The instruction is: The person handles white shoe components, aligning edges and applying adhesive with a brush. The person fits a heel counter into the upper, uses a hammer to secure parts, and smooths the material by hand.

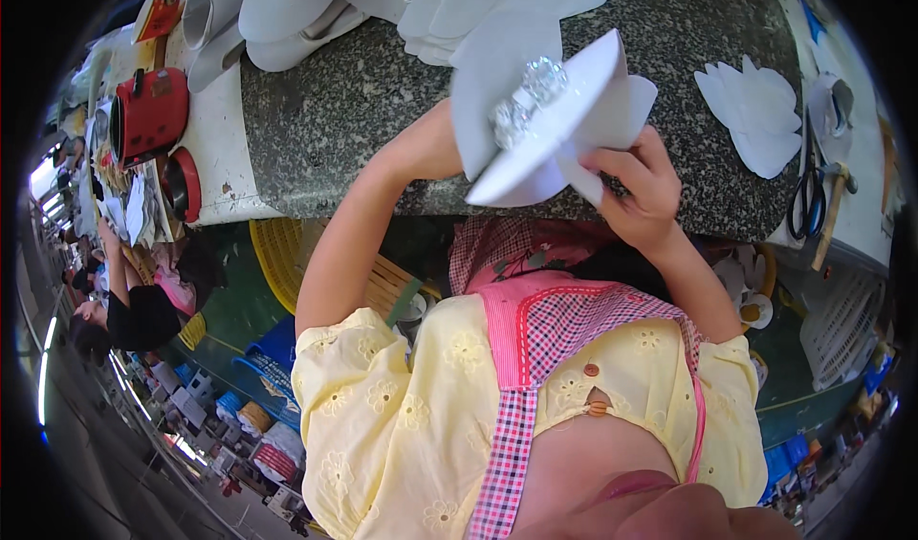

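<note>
In front of me, above the dark speckled slab, is a white shoe upper point(591, 86) with curved flaps. Two clusters of clear, sparkling stones point(544, 80) sit on it. My right hand point(643, 188) is closed, pinching a narrow white flap at the near right edge of the upper between thumb and fingers. From the left, my left hand point(442, 140) reaches behind the upper and touches it; its fingers are hidden there, so I cannot see how they are bent.
White shoe pieces point(287, 14) and stacked white cut pieces point(435, 23) lie along the slab's point(325, 129) far side. More white pieces point(755, 114) rest at right, near black-handled scissors point(809, 200) and a wooden-handled hammer point(832, 220). A red container point(153, 114) stands left; another person point(143, 301) works beyond.
</note>
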Tool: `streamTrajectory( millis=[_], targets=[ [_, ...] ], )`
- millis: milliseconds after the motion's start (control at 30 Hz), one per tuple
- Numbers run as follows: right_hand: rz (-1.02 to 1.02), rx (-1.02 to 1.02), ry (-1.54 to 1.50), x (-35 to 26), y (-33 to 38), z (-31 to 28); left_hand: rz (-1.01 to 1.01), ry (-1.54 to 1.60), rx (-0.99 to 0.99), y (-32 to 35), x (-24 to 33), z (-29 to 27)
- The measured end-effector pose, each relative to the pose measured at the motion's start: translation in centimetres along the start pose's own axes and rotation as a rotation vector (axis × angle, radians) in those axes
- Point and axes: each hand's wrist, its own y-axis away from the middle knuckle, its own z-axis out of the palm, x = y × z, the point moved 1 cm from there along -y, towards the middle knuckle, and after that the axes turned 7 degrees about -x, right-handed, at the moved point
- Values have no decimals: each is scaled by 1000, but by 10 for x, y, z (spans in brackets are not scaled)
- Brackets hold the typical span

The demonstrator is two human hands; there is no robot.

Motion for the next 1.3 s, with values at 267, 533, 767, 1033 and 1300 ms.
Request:
streamTrajectory(
  millis=[267,533,767,1033,1300],
  targets=[
    [-209,-23,309,-2,10,23,-269,494,-12,11,-8,5],
    [-129,199,301,9,3,26,-110,159,40,5,-7,1],
    [-96,211,320,8,3,30,-24,-109,-5,5,-6,-2],
    [2,172,298,3,1,28,-14,-317,17,12,-2,-6],
    [40,164,268,3,1,27,4,-381,33,6,2,-5]
  ],
)
